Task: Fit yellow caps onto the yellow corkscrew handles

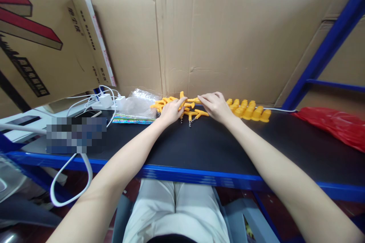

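Note:
My left hand (pixel 172 111) is closed around the handle of a yellow corkscrew (pixel 182 95), held just above a loose pile of the same kind. A slim yellow shaft (pixel 193 100) runs sideways from it toward my right hand (pixel 218 106). The fingertips of that hand are pinched on the shaft's right end; whether the shaft is a separate cover, I cannot tell. Beneath and between my hands lie several yellow corkscrews (pixel 190 115) with T-shaped handles, some with bare metal spirals pointing toward me. Beside my right hand stand rows of yellow cup-shaped pieces (pixel 247 111).
The black tabletop (pixel 196 148) has a blue metal front edge (pixel 199 174). Clear plastic bags (pixel 139 104) lie left of the pile, near white chargers and cables (pixel 106 100). A red plastic bag (pixel 330 123) lies far right. Cardboard (pixel 228 41) walls the back.

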The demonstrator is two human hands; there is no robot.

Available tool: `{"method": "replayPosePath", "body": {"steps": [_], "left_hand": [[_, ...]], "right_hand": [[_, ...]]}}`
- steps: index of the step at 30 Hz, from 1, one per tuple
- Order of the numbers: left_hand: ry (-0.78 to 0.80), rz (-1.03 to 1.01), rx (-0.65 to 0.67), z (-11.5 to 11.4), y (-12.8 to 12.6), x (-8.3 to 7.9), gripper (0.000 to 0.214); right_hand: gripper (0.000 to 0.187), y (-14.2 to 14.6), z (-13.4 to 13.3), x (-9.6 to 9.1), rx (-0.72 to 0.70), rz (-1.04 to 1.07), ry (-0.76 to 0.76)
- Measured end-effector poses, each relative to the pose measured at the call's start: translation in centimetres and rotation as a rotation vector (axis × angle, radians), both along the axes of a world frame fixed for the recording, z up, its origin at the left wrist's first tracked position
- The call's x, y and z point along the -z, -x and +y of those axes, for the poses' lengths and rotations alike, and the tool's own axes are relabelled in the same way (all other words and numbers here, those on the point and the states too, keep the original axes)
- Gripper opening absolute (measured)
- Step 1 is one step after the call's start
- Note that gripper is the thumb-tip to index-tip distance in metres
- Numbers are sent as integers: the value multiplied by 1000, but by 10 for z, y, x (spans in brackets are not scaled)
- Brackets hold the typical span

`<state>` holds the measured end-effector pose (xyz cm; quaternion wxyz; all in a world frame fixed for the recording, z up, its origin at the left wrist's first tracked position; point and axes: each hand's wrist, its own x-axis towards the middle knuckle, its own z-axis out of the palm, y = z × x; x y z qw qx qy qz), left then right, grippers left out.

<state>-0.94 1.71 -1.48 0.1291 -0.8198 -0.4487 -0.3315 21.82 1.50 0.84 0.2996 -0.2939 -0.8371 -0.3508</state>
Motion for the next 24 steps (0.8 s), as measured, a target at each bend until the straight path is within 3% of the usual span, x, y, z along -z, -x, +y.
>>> {"method": "replayPosePath", "body": {"steps": [6,17,24], "left_hand": [[-10,-47,-57,-1,1,-3,35],[16,1,-18,-10,-10,-7,32],[51,-57,37,-6,-9,-8,30]], "right_hand": [[32,3,-2,2,-16,-3,5],[28,19,-8,3,230,-33,262],[24,23,-14,-4,230,-20,243]]}}
